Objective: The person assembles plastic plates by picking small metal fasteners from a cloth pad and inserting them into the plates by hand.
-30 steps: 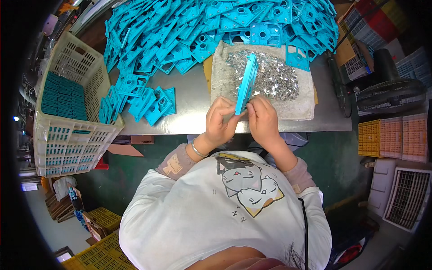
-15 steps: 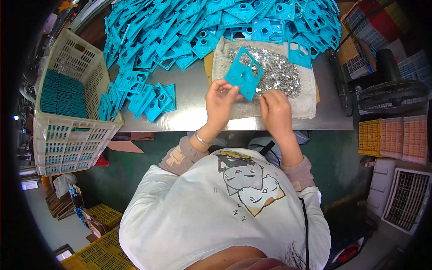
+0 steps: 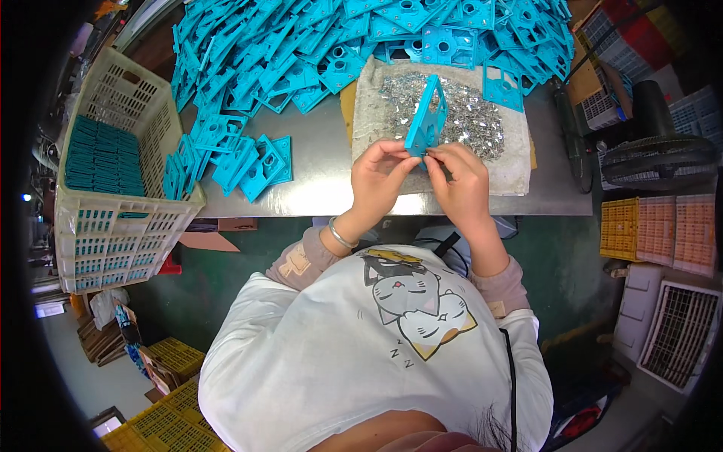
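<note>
A teal plastic frame part stands on edge above a grey cloth strewn with several small silver metal pieces. My left hand pinches the lower edge of the teal part. My right hand meets it at the same edge, fingertips pressed on a small metal piece against the part; the piece itself is too small to make out. Both hands hover over the front of the metal table.
A large heap of teal parts covers the back of the table, with a smaller pile at the left. A white crate with stacked teal parts stands at the left. A fan and coloured crates are at the right.
The teal part was turned flat toward me half a second ago and is now back on edge. Both hands have closed together on its lower edge.
</note>
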Tool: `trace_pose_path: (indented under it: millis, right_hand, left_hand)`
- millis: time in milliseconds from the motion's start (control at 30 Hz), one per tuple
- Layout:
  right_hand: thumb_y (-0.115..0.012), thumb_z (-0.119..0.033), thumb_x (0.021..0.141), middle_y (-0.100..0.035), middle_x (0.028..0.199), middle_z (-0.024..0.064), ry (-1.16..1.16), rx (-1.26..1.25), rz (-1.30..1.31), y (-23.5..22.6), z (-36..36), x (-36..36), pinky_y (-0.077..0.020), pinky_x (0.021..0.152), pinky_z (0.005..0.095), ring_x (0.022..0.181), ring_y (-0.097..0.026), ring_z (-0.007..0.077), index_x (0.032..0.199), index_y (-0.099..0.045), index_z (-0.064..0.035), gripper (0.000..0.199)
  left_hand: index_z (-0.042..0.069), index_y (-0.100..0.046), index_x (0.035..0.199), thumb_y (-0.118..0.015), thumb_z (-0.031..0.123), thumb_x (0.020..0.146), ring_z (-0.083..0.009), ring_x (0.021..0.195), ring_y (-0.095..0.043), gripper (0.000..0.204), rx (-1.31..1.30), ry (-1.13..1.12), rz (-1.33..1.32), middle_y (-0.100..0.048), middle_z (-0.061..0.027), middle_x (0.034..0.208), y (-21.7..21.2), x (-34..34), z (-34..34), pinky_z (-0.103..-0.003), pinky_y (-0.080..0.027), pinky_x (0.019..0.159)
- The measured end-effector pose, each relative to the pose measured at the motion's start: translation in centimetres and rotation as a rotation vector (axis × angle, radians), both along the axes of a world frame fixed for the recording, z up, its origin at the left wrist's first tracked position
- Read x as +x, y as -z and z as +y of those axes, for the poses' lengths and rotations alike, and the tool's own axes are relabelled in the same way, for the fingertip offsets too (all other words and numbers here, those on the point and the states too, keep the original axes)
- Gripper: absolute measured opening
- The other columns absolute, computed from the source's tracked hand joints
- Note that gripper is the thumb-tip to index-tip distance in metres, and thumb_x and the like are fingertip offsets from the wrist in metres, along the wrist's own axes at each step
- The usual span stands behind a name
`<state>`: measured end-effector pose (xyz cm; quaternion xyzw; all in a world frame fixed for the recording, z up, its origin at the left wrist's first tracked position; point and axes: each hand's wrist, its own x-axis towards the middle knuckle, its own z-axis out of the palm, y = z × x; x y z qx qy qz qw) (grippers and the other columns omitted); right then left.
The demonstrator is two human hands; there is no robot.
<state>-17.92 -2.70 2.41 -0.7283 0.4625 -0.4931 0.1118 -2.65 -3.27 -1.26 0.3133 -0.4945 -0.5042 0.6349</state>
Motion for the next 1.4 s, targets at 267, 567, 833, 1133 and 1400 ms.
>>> trace_pose_path:
  millis: [267, 567, 833, 1133, 1400]
  right_hand:
    - [-0.071, 0.001, 0.075, -0.065, 0.081, 0.0145, -0.002, -0.077, 0.083, -0.7, 0.4, 0.1, -0.0504, 0.068, 0.0407, 0.075, -0.063, 0.0317, 0.083, -0.068, 0.0031, 0.008]
    - [-0.068, 0.001, 0.078, -0.057, 0.075, 0.0129, -0.028, -0.149, 0.17, -0.6, 0.4, 0.2, -0.0466, 0.067, 0.0434, 0.072, -0.058, 0.0337, 0.083, -0.062, 0.0012, 0.008]
    - [-0.06, -0.005, 0.085, -0.054, 0.081, 0.0143, -0.117, 0.189, 0.13, 0.6, 0.3, -1.0, -0.0426, 0.07, 0.0439, 0.078, -0.054, 0.0356, 0.08, -0.056, -0.0012, 0.007]
    - [-0.061, -0.005, 0.084, -0.053, 0.084, 0.0145, -0.118, -0.09, 0.159, -0.4, -0.5, -0.1, -0.0377, 0.07, 0.0443, 0.078, -0.052, 0.0349, 0.08, -0.054, -0.0014, 0.009]
    - [-0.061, -0.007, 0.082, -0.054, 0.086, 0.0149, -0.106, -0.077, 0.096, -0.1, -0.2, 0.2, -0.0383, 0.073, 0.0427, 0.082, -0.052, 0.0349, 0.087, -0.053, -0.002, 0.011]
  left_hand:
    - [-0.002, -0.061, 0.103, -0.069, -0.009, 0.083, -0.012, 0.086, -0.063, 0.022, -0.229, -0.068, -0.275, -0.062, -0.0076, 0.094, -0.1, 0.6, 0.1, -0.024, -0.053, 0.077]
    - [-0.005, -0.063, 0.098, -0.07, -0.011, 0.081, -0.0133, 0.081, -0.061, 0.02, -0.395, -0.118, -0.393, -0.062, -0.0097, 0.09, -0.8, 1.0, 0.4, -0.024, -0.051, 0.072]
    - [-0.003, -0.061, 0.1, -0.07, -0.01, 0.082, -0.0101, 0.08, -0.06, 0.022, -0.297, -0.083, -0.297, -0.061, -0.0074, 0.09, -0.5, 0.5, 0.8, -0.022, -0.05, 0.071]
    - [-0.002, -0.061, 0.097, -0.069, -0.012, 0.081, -0.0103, 0.078, -0.057, 0.021, -0.287, -0.097, -0.34, -0.06, -0.0055, 0.088, -0.2, 1.0, 0.4, -0.023, -0.047, 0.07]
    - [-0.002, -0.06, 0.096, -0.071, -0.01, 0.081, -0.0112, 0.081, -0.059, 0.02, -0.163, -0.076, -0.213, -0.059, -0.007, 0.089, -0.2, 0.8, 1.0, -0.022, -0.048, 0.07]
